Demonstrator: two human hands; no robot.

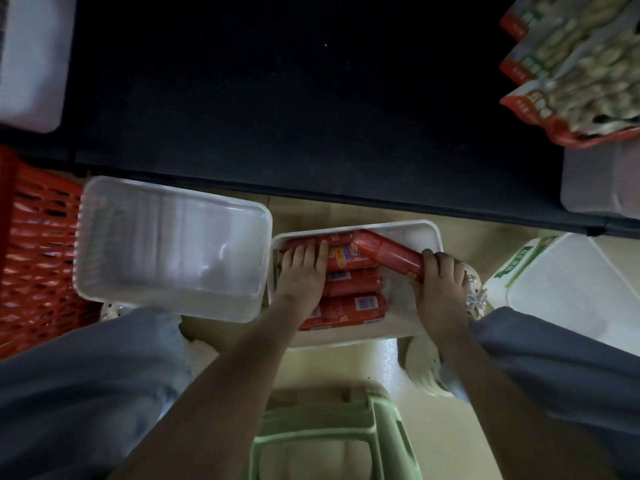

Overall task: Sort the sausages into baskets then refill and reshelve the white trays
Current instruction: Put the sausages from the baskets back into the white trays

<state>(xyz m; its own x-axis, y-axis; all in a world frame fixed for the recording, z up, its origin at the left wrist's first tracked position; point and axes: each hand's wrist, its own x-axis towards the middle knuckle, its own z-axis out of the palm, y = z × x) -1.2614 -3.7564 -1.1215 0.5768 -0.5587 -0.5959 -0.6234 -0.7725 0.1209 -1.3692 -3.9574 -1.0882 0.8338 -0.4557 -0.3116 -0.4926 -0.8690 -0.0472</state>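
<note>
A green stool (332, 441) sits nearest, below both wrists. The left hand (304, 271) lies flat, fingers straight, on the stack (349, 289) of red sausages in a white tray (408, 237). The right hand (441, 285) curls round one end of a sausage (384, 252) slanted over the stack's far row. Left of the left hand sits an empty tray (166, 244), then a red basket (31, 244); beyond both hands, a dark shelf (277, 98).

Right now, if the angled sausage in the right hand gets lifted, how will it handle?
Probably stiff: the angled sausage looks straight though the right hand grips only one end. Likely slippery, since its red casing looks smooth. Being round, it may roll if set loose in the white tray.
</note>
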